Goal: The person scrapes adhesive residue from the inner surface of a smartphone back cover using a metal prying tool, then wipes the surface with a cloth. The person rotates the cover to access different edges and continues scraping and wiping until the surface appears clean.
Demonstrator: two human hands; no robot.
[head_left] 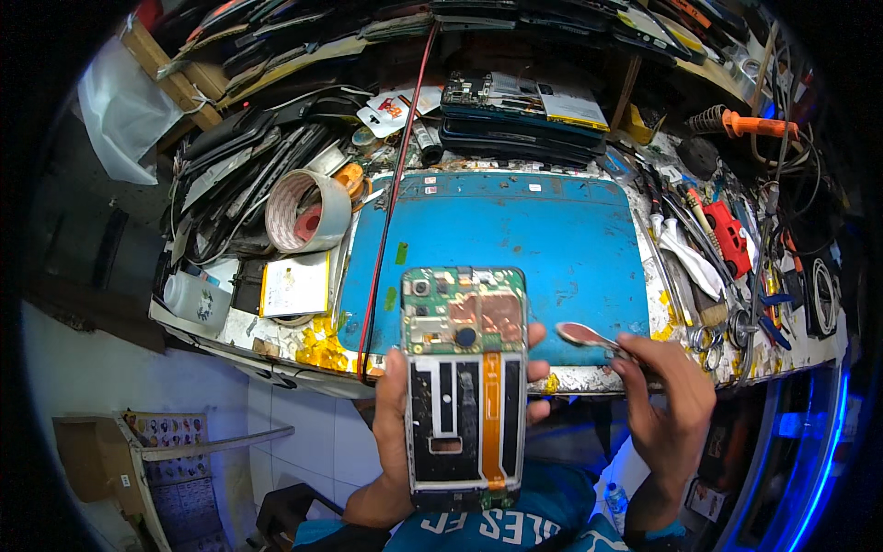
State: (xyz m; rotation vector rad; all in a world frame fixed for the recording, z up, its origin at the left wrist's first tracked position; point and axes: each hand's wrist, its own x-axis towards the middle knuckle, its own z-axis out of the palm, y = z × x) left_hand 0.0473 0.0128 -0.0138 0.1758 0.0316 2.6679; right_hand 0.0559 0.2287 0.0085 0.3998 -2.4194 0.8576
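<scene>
My left hand (393, 423) holds an opened smartphone (464, 396) upright before the bench, its fingers wrapped round both long edges. The phone's back cover is off. Its green circuit board lies bare at the top, an orange flex cable runs down the lower half, and the battery bay shows black and white strips. To the right of the phone, my right hand (676, 391) pinches a small spoon-shaped piece (581, 335) with a reddish face and pale rim. That piece is apart from the phone, above the near edge of the blue work mat (515, 230).
Tape rolls (308, 212) and piled phone parts crowd the left. A stack of phone panels (524, 133) stands behind the mat. On the right lie screwdrivers, a red toy car (727, 237), cables and an orange-handled soldering iron (759, 126). A red cord (397, 184) crosses the mat's left side.
</scene>
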